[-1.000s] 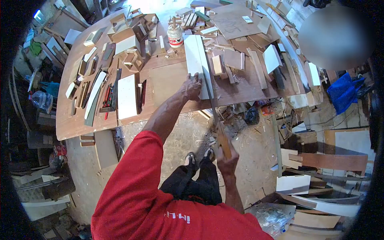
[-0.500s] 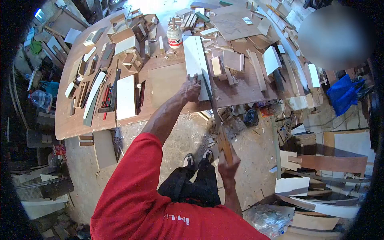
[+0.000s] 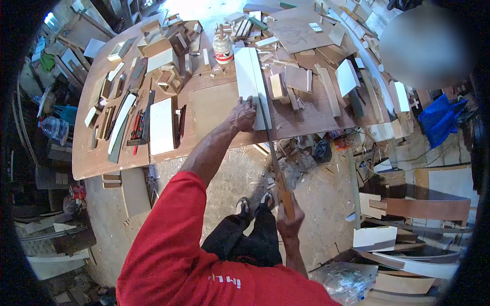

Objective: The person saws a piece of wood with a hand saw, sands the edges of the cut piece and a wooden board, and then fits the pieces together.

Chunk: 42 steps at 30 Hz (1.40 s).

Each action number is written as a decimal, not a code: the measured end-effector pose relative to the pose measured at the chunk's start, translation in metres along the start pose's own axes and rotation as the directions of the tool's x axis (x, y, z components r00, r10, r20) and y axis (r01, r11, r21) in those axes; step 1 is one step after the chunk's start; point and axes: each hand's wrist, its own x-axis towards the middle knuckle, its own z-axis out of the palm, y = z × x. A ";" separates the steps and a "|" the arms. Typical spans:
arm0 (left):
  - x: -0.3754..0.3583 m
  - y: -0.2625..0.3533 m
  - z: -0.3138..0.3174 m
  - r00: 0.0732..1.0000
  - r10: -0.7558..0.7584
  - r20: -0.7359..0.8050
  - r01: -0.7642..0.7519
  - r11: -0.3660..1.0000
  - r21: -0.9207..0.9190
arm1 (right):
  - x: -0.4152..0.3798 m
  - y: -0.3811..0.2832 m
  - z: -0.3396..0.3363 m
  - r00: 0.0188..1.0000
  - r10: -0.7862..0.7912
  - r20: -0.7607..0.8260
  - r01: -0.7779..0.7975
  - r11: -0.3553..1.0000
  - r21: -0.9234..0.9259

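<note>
Your left grip (image 3: 244, 115) lies spread and open on the white board (image 3: 247, 76), fingertips down near its near end; the palm's underside is hidden, so you cannot tell how much of it touches. Your right grip (image 3: 290, 219) is closed around the handle of the saw (image 3: 275, 160), below the near edge of the tabletop (image 3: 311, 122); the fingers wrapped beneath are mostly out of sight. The blade runs away from you to the board's near end, toward the right of a dark lengthwise line; its teeth are too fine to make out, and where its far tip ends is unclear. The board reaches far across the tabletop, just right of the white jar (image 3: 223, 48), whose contents are hidden. At far right, a round blur (image 3: 429, 48) covers whatever lies there, and dark corners cut off the room's edges.
</note>
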 end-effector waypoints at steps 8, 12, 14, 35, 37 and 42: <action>0.000 0.000 0.015 0.992 -0.057 -0.116 0.054 0.998 -0.023 | 0.018 0.016 0.014 0.999 0.001 0.035 0.000 1.000 -0.022; -0.012 0.008 -0.006 0.995 -0.054 -0.079 0.050 0.998 -0.048 | 0.009 0.000 -0.001 0.998 -0.066 0.011 0.066 0.994 -0.084; -0.007 0.003 -0.008 0.999 -0.017 0.029 0.017 1.000 -0.016 | 0.035 0.012 0.010 0.994 0.032 0.108 -0.023 0.996 -0.087; -0.005 0.004 -0.006 0.996 -0.076 0.050 0.078 0.996 -0.033 | 0.013 0.026 0.010 0.994 -0.103 0.042 0.105 0.992 -0.071; 0.001 -0.001 0.006 0.994 -0.106 -0.029 0.102 0.988 -0.115 | 0.002 0.013 0.001 0.993 -0.108 -0.037 0.106 0.992 -0.072; -0.009 0.005 -0.001 0.994 -0.095 -0.049 0.090 0.992 -0.086 | 0.028 0.030 0.013 0.992 -0.067 0.106 0.075 0.994 -0.074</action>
